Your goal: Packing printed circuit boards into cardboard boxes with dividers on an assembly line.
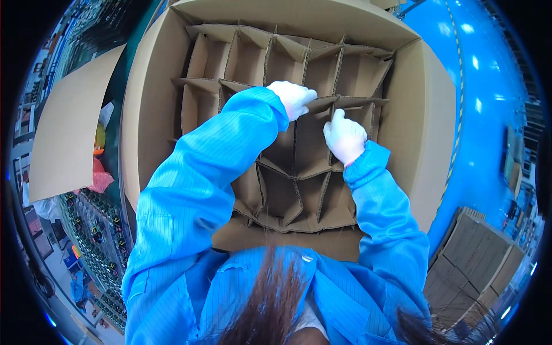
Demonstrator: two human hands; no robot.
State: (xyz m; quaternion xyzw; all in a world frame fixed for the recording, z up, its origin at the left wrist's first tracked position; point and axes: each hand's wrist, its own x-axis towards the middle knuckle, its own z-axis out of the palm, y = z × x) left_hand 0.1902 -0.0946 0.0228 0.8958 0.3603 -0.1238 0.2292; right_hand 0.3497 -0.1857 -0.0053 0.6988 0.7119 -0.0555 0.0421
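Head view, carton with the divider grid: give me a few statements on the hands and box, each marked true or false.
1. Both hands wear white gloves. True: left hand, right hand.
2. The cardboard divider grid lies on the floor beside the carton. False: it sits inside the open carton.
3. The sleeves are red. False: they are blue.
4. Both hands touch the divider strips. True.
5. The compartments hold bottles. False: those in view look empty.

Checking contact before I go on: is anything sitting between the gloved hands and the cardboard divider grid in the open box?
Nothing visible. The left hand and right hand both rest directly on strips of the cardboard divider grid inside the cardboard box.
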